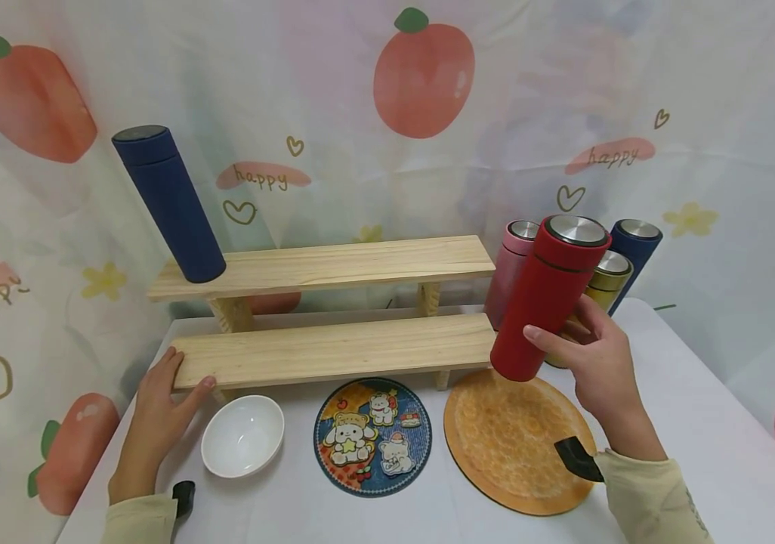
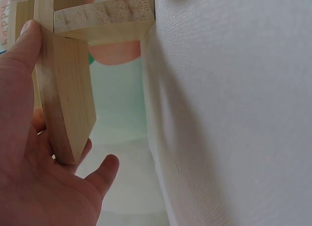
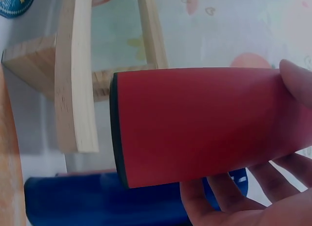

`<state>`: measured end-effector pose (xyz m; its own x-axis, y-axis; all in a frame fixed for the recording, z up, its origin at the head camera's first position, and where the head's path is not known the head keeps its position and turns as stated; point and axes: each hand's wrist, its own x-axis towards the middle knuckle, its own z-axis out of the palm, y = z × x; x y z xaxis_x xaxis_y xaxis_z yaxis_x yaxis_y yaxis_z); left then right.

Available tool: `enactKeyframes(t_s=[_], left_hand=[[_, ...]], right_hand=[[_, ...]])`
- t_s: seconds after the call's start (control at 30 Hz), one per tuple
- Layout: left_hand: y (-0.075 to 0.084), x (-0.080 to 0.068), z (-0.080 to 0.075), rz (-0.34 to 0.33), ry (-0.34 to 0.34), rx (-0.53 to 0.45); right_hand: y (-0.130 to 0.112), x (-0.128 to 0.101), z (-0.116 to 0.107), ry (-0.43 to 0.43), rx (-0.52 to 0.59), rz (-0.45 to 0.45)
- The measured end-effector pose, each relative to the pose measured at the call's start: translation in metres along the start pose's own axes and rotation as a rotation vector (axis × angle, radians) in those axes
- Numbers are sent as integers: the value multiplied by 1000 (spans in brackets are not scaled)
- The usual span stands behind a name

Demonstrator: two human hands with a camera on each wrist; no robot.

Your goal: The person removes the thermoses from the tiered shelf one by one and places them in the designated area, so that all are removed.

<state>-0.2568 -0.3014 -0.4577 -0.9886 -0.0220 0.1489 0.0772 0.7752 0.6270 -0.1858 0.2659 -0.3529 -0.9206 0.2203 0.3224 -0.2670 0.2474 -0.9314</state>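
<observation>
Right hand wrapped round the red flask, thumb across the near face, fingers curled behind; firm hold, seen also from the right wrist with fingers under the red body. Flask lifted clear of the table, tilted with its steel lid toward the upper right, its base hanging just above the far edge of the orange round mat and close beside the right end of the lower shelf board.

Left hand resting against the left end of that lower board, fingers mostly straight along the end, thumb pressed to the near edge; nothing enclosed. From the left wrist, palm laid against the board end.

Behind the red flask, at the right of the wooden two-step rack: a pink flask, a gold flask and a dark blue flask, standing close together. On the upper board, at its left end, another dark blue flask, upright.

On the white table, near side of the rack: a white bowl just right of the left hand, then a round cartoon-print mat in the middle, then the orange mat to the right. Fruit-print cloth hung across the far side.
</observation>
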Motion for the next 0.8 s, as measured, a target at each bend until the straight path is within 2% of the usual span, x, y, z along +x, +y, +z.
enactKeyframes(t_s=[0.1, 0.37, 0.7, 0.8], left_hand=[[0, 0, 0, -2, -2, 0], [-1, -1, 1, 30, 23, -3], [-2, 0, 1, 9, 1, 2], [-3, 0, 0, 4, -4, 4]], right_hand=[[3, -1, -6, 19, 20, 7], [4, -1, -20, 54, -35, -21], [8, 0, -49, 127, 119, 21], [9, 1, -60, 166, 124, 46]])
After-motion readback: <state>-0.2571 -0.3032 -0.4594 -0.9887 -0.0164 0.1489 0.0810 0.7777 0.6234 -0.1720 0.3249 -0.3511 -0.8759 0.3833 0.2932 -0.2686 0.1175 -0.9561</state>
